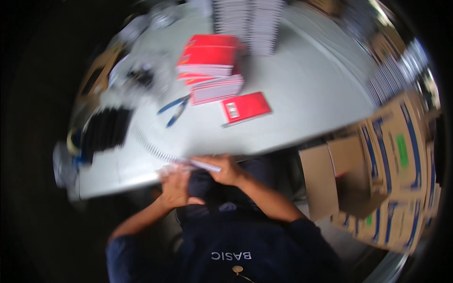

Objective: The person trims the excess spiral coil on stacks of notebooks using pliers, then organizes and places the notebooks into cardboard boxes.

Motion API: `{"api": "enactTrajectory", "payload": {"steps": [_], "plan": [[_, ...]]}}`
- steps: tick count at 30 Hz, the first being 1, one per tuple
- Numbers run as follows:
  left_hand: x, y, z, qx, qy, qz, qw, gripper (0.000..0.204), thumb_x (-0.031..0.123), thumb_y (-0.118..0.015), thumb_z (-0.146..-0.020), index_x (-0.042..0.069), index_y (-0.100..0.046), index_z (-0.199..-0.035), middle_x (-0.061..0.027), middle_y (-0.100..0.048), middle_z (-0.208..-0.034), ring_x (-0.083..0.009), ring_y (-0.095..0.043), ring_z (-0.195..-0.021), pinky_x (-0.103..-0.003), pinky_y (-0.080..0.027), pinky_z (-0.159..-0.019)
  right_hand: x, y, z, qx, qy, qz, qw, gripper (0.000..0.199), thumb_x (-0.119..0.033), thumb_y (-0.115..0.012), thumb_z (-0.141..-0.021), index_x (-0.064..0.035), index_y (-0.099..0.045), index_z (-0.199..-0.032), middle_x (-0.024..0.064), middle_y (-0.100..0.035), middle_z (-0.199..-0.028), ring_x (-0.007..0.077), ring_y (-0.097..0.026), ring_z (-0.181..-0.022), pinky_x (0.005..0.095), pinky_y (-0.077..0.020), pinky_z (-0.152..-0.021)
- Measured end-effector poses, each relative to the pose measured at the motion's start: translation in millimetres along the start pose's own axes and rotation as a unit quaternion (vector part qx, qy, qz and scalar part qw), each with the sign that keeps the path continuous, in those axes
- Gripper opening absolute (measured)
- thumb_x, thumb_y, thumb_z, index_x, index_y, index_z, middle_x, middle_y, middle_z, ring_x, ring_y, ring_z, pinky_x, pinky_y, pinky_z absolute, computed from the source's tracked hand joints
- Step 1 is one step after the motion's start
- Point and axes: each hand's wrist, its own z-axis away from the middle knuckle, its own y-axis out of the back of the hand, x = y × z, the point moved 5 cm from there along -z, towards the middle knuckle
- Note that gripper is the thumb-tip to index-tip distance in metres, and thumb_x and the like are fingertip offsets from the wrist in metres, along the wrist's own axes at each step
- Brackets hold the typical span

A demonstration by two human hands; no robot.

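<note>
At the table's near edge my right hand (227, 170) grips a thin notebook (206, 165), seen almost edge-on. A long dark spiral binding coil (153, 148) curves over the table from the upper left toward the notebook's left end. My left hand (174, 187) is at that end, its thumb out to the side and its blurred fingertips at the coil. Whether the coil runs through the notebook's holes is too blurred to tell. Beyond lie blue-handled pliers (177, 110) and a single red-covered notebook (247, 107).
A stack of red notebooks (212, 61) stands mid-table, with tall paper stacks (247, 26) behind. Black coils (106, 128) and a clear plastic bag (141, 75) lie at left. An open cardboard box (321, 181) and more cartons (396, 146) stand at right.
</note>
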Motion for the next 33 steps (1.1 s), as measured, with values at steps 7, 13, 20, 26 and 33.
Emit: {"api": "enactTrajectory", "payload": {"steps": [7, 13, 20, 26, 33], "plan": [[13, 6, -15, 0.109, 0.129, 0.039, 0.985, 0.090, 0.068, -0.021, -0.084, -0.002, -0.013, -0.141, -0.0288, -0.020, -0.142, -0.0471, -0.020, -0.130, -0.059, -0.015, -0.103, -21, -7, 32, 0.027, 0.016, -0.035, 0.999, 0.044, 0.005, -0.054, -0.074, -0.0071, -0.059, -0.117, 0.0143, -0.065, -0.099, 0.0301, -0.064, -0.080, 0.0364, -0.0498, -0.072], [29, 42, -74, -0.053, 0.019, 0.082, 0.995, 0.062, 0.051, -0.039, -0.089, 0.002, -0.043, -0.128, -0.0236, -0.043, -0.127, -0.0426, -0.039, -0.118, -0.057, -0.025, -0.097, -51, 20, 101, 0.083, -0.030, -0.034, 0.996, 0.029, -0.004, -0.055, -0.083, -0.0042, -0.060, -0.112, 0.0152, -0.065, -0.099, 0.0310, -0.062, -0.086, 0.0357, -0.0475, -0.073], [99, 61, -123, -0.233, -0.182, 0.242, 0.924, 0.016, 0.019, -0.061, -0.085, 0.004, -0.061, -0.091, -0.0148, -0.061, -0.082, -0.0315, -0.058, -0.072, -0.040, -0.045, -0.066, -77, 25, 162, 0.134, -0.077, -0.062, 0.986, 0.030, -0.009, -0.059, -0.083, -0.0014, -0.058, -0.112, 0.0163, -0.065, -0.102, 0.0274, -0.063, -0.092, 0.0331, -0.0472, -0.078], [151, 53, -141, -0.223, -0.225, 0.263, 0.911, 0.015, 0.014, -0.068, -0.079, 0.002, -0.060, -0.082, -0.0136, -0.059, -0.077, -0.0308, -0.056, -0.065, -0.038, -0.046, -0.061, -92, 50, 217, 0.201, -0.076, -0.014, 0.977, 0.034, -0.017, -0.065, -0.082, -0.0017, -0.058, -0.112, 0.0142, -0.064, -0.105, 0.0246, -0.061, -0.098, 0.0322, -0.0458, -0.084], [173, 46, -159, -0.227, -0.209, 0.279, 0.909, 0.017, 0.014, -0.063, -0.086, -0.001, -0.057, -0.092, -0.0140, -0.061, -0.082, -0.0194, -0.060, -0.063, -0.033, -0.049, -0.059, -175, 112, 579, 0.884, -0.169, 0.299, 0.318, 0.025, -0.014, -0.056, -0.086, -0.0016, -0.052, -0.107, 0.0120, -0.057, -0.101, 0.0273, -0.056, -0.091, 0.0388, -0.0459, -0.078]]}}
